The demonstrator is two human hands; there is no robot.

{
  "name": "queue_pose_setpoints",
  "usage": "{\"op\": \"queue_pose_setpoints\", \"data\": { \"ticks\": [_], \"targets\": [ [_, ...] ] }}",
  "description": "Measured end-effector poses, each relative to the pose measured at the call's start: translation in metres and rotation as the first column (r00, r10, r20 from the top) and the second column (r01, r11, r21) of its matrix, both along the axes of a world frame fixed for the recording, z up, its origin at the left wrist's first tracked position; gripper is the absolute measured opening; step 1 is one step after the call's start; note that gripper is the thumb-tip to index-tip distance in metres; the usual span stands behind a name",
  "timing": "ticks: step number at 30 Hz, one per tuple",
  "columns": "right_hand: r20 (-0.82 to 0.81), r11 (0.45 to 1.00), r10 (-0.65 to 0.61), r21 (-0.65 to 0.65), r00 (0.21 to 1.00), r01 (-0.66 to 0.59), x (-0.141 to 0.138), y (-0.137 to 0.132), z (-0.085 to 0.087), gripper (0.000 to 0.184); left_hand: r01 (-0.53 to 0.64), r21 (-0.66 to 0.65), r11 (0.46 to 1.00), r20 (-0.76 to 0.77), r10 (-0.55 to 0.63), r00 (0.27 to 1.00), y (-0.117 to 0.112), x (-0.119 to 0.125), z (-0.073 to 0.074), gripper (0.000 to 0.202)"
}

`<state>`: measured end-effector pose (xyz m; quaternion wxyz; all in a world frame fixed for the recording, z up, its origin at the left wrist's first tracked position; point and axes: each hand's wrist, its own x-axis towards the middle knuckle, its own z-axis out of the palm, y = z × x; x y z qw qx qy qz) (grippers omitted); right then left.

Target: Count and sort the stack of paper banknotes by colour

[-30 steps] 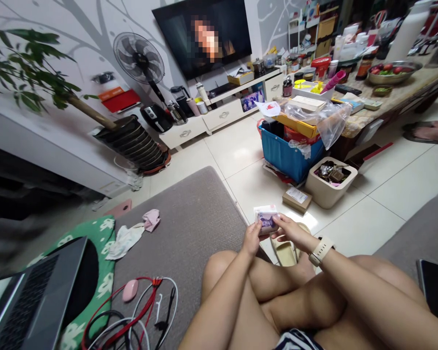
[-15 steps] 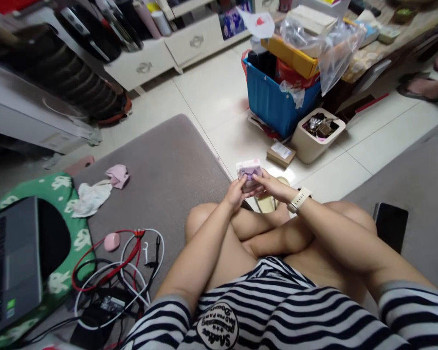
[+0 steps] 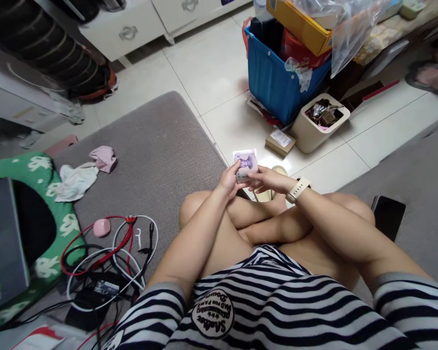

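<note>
A small stack of purple-and-white banknotes point(image 3: 246, 163) is held up over my crossed legs, its printed face with a "5" and a portrait towards me. My left hand point(image 3: 229, 180) grips the stack at its left and lower edge, thumb on the front. At the lower right corner my right hand point(image 3: 272, 180) has its thumb and fingers on the notes; some of its fingers reach under and are partly hidden. A cream watch strap point(image 3: 299, 189) is round my right wrist. Below the hands, a pale yellow slipper point(image 3: 264, 195) shows in part on the floor.
Left of me on the grey cushion point(image 3: 156, 141) lie tangled cables point(image 3: 126, 248), a pink round case point(image 3: 101, 227), cloths point(image 3: 78, 180) and a laptop point(image 3: 3, 243). A phone point(image 3: 389, 216) lies at right. Ahead stand a blue bin point(image 3: 277, 80), a cream bin point(image 3: 306, 129) and a small box point(image 3: 280, 142).
The banknotes are tilted up more, showing their face. My right hand has shifted to their lower right corner, while my left hand keeps its hold. The view has dipped downwards.
</note>
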<state>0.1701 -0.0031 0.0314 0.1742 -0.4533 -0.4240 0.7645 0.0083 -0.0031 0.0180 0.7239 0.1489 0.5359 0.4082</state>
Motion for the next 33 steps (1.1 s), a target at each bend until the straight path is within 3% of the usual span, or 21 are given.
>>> {"op": "queue_pose_setpoints", "data": {
  "ticks": [10, 17, 23, 33],
  "targets": [
    [0.043, 0.999, -0.026, 0.032, 0.999, 0.025, -0.002, 0.002, -0.006, 0.012, -0.006, -0.032, 0.999, -0.006, 0.006, 1.000, 0.003, -0.001, -0.003, 0.032],
    [0.039, 0.964, -0.252, 0.093, 0.967, 0.248, -0.003, 0.007, -0.011, 0.015, -0.084, -0.021, 0.996, -0.038, 0.083, 0.996, 0.006, -0.003, -0.006, 0.034],
    [-0.040, 0.952, -0.258, 0.159, 0.965, 0.261, -0.003, 0.007, -0.008, 0.006, -0.052, 0.021, 0.998, 0.063, 0.051, 0.997, 0.004, -0.002, -0.005, 0.033],
    [-0.129, 0.946, -0.323, -0.018, 0.938, 0.323, -0.004, 0.009, -0.007, 0.012, 0.029, 0.069, 0.997, 0.157, -0.040, 0.987, 0.002, -0.002, -0.003, 0.035]
  ]
}}
